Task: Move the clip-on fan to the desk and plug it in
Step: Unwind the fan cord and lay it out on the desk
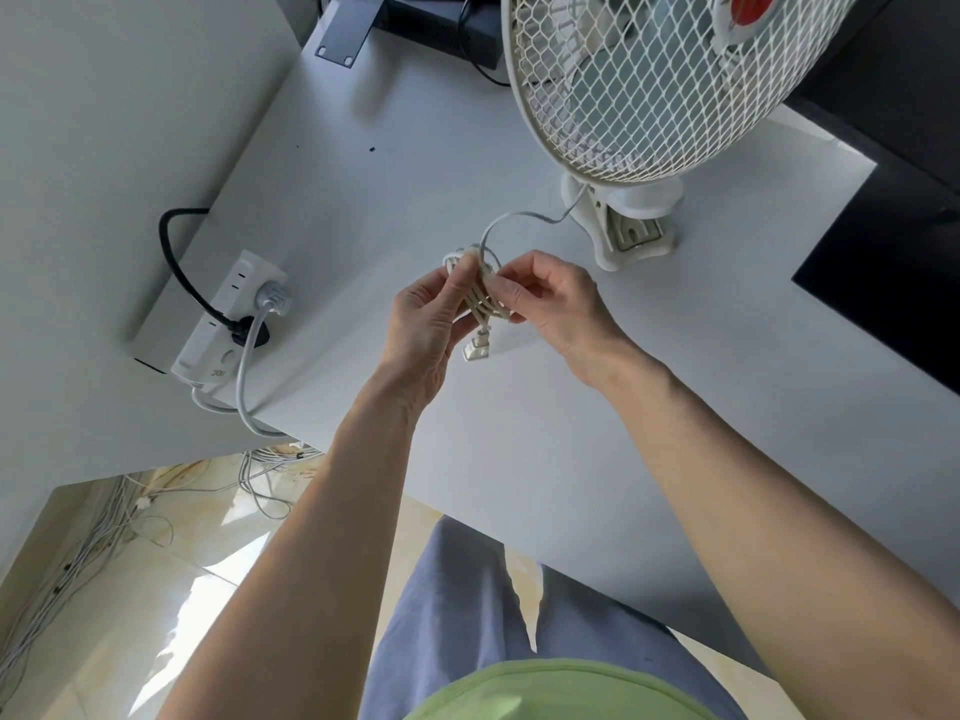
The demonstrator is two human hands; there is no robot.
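Note:
The cream clip-on fan [649,90] stands on the white desk [675,381] at the upper right, resting on its clip base [628,226]. Its cord runs from the base to a coiled bundle [485,298] held above the desk between both hands. My left hand [426,324] grips the bundle from the left and my right hand [556,298] pinches it from the right. The cord's plug [477,349] dangles free below the bundle. A white power strip [228,319] lies at the desk's left edge with a grey plug and a black plug in it.
A black cable loops off the desk edge by the strip. A grey bracket [345,31] and dark equipment sit at the back. A black mat [893,262] lies on the right. Loose cables litter the floor [104,563] under the desk.

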